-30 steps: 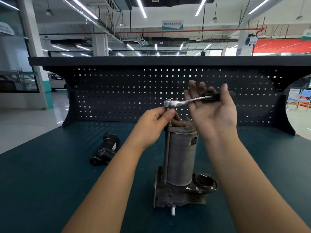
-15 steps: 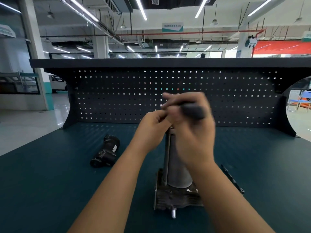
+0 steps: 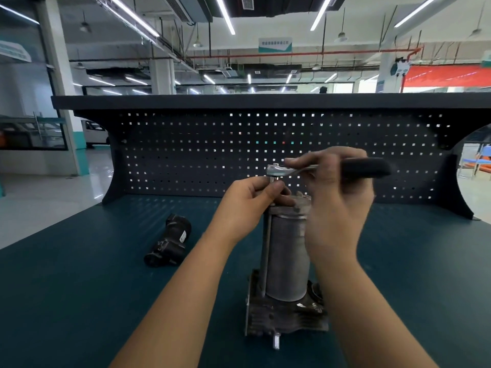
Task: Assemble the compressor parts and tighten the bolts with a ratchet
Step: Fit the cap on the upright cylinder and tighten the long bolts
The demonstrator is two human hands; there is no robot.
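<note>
The compressor (image 3: pixel 287 256) stands upright mid-bench; left hand (image 3: pixel 249 205) pinches the socket (image 3: pixel 272 183) under the ratchet (image 3: pixel 277 171) head, right hand (image 3: pixel 334 197) grips its handle, lying toward 3 o'clock from the socket

Industrial workshop: pegboard (image 3: pixel 212 155) workbench (image 3: pixel 79 274), exposed ceiling ducts (image 3: pixel 186 9).

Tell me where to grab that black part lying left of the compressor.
Grip the black part around its mid-body, coming down from above: it lies on its side on the bench, with both long flanks clear and its ends uneven.
</note>
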